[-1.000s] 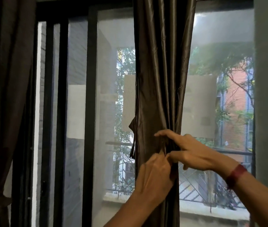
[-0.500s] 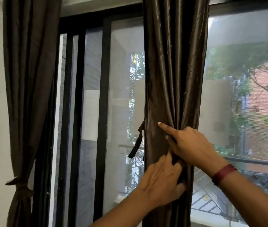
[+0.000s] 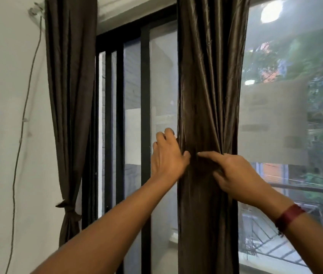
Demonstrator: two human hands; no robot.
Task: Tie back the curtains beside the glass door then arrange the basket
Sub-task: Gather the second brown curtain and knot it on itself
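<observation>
A dark brown satin curtain hangs gathered in front of the glass door. My left hand is at the curtain's left edge, fingers curled round behind the fabric and thumb pressed on the front. My right hand pinches the bunched fabric at the same height, forefinger pointing left toward the left thumb. A red band sits on my right wrist. A second brown curtain hangs at the far left, tied low with a fabric tieback. The tie strip of the middle curtain is hidden. No basket is in view.
Black door frame bars stand between the two curtains. A thin cable runs down the white wall on the left. Outside the glass, a balcony railing, trees and buildings show.
The view has swung left and up. My left hand moved up from below the right hand to the curtain's left edge, reaching behind it. The dangling tie strip is no longer visible.
</observation>
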